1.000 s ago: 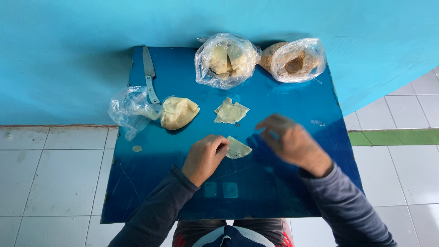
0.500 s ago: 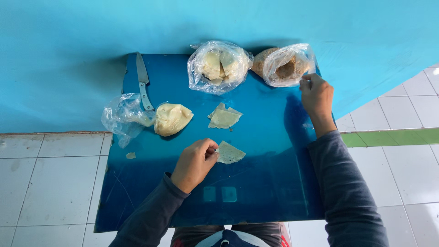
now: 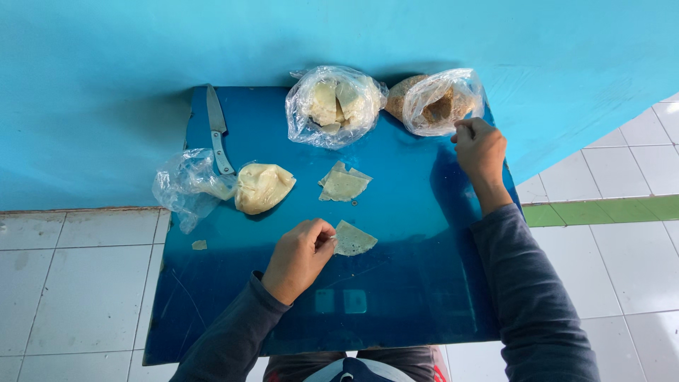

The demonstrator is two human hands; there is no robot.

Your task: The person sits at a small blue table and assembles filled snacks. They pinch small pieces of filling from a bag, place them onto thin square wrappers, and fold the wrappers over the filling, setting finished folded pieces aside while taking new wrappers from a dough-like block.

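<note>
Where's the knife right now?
In the head view, the knife lies at the far left of the blue table, near the wall, its handle end beside the crumpled clear bag and the dough lump.

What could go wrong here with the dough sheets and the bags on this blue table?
The right hand touches the bag of brown filling, which sits at the table's far right corner; a tug might spill it or pull it off the edge. The left hand pinches a thin dough piece at one edge, so it may tear. The knife lies bare by the dough lump, so a careless reach there could mean a cut.
</note>
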